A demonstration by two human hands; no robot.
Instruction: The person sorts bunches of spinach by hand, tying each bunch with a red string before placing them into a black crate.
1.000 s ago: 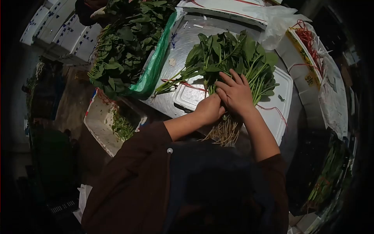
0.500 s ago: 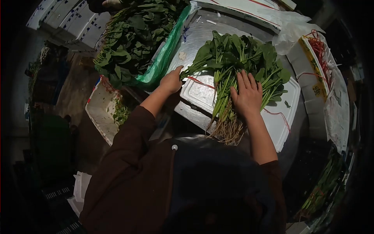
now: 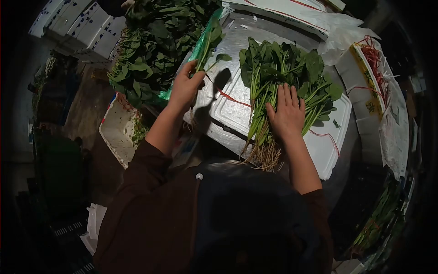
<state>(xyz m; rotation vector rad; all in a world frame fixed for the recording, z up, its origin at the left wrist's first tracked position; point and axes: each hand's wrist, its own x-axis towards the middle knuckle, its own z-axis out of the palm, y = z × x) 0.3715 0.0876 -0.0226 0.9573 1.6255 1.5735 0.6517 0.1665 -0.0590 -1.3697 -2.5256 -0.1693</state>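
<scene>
Bunch of rooted leafy greens (image 3: 269, 86) lies on the white foam lid (image 3: 326, 155), its roots overhanging the near edge; from my remote feed, I judge that the right hand (image 3: 287, 112) rests flat on the stems to keep them together, fingers extended and clenching nothing. I have the left hand (image 3: 185, 89) grasping a small sprig (image 3: 207, 51) beyond the lid's left edge, apparently to keep it apart. A red tie (image 3: 235, 99) disappears at the bunch, presumably beneath it. The bunch's long axis runs from near edge toward far edge, leaning slightly right, leaves pointing away; the sprig's leaves also point away
</scene>
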